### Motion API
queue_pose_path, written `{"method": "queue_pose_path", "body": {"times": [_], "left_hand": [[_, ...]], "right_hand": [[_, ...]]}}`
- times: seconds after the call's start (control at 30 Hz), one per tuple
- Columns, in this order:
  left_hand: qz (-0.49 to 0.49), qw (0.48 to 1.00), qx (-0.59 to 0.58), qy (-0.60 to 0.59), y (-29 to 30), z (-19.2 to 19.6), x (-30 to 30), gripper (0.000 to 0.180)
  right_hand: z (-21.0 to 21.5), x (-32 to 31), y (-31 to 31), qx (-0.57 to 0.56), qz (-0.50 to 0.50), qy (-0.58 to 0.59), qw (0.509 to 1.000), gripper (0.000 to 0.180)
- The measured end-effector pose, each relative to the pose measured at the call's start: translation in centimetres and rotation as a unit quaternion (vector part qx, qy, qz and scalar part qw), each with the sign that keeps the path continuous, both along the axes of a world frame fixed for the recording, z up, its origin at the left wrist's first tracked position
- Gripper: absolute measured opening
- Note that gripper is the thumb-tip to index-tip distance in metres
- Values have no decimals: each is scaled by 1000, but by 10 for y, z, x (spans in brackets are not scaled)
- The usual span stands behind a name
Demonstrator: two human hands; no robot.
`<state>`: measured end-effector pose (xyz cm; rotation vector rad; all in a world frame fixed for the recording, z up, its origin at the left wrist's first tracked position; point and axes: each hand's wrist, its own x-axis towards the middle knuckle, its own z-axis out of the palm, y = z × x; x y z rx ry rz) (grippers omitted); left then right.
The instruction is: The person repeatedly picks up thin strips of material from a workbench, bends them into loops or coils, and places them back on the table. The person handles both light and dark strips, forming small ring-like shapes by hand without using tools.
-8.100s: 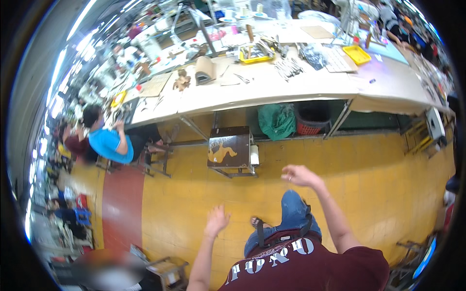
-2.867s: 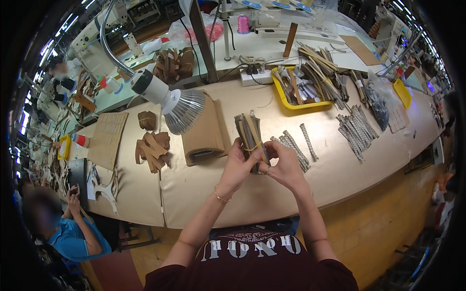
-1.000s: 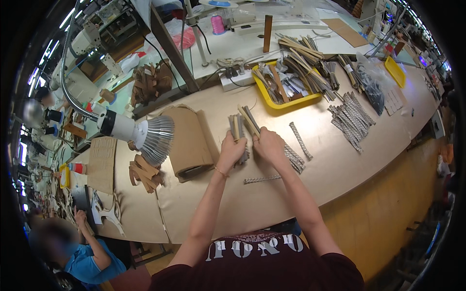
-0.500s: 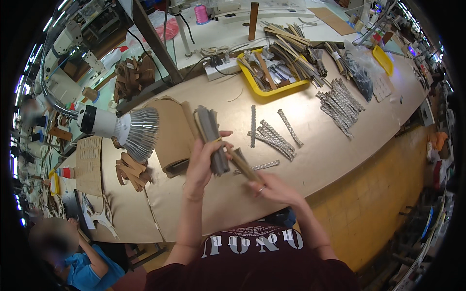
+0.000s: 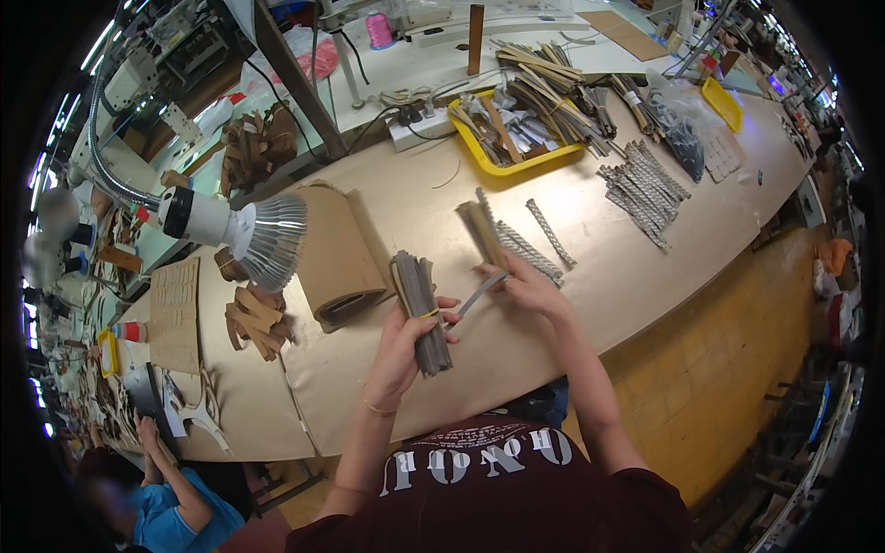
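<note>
My left hand [image 5: 395, 358] is closed around a bundle of grey strips [image 5: 422, 323] with a yellow band about its middle. Closed as well, my right hand [image 5: 533, 290] holds a smaller bundle of tan and olive strips [image 5: 481, 232], blurred by motion. A single curved grey strip [image 5: 480, 295] spans the gap between my hands, one end at the right fingers and the other by the left fingertips. Just beyond my right hand, braided silver-grey strips [image 5: 525, 251] lie on the table, partly covered by the bundle. One more braided strip [image 5: 551, 234] lies apart to their right.
A yellow tray [image 5: 516, 170] of assorted strips stands at the back, with loose strip bundles [image 5: 562, 101] beside it. More braided strips [image 5: 645, 194] lie right. A lamp [image 5: 258, 241] overhangs a folded brown sheet [image 5: 341, 253] and brown strips [image 5: 258, 318]. A co-worker [image 5: 184, 507] sits lower left.
My right hand has moved away from me, swinging its bundle upright over the braided strips. My left hand has come slightly nearer and right with the grey bundle. A grey strip now shows between them.
</note>
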<state>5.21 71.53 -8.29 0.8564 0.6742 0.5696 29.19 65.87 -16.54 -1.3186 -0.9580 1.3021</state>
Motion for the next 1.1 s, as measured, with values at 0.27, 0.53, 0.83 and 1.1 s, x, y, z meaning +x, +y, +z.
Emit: {"method": "queue_pose_path", "body": {"times": [0.27,0.53,0.83,1.1], "left_hand": [[21,996,19,80,19,-47,45,44],[91,959,211,163,46,-71,77,62],[96,802,511,294,86,-80,104,80],[98,650,624,422,80,-67,100,61]], "right_hand": [[30,59,-26,-10,-127,-208,970,43],[44,-15,-45,-174,-101,-437,877,22],[72,-39,-76,-174,-139,-656,721,58],[46,65,30,-23,-174,-652,738,26]]}}
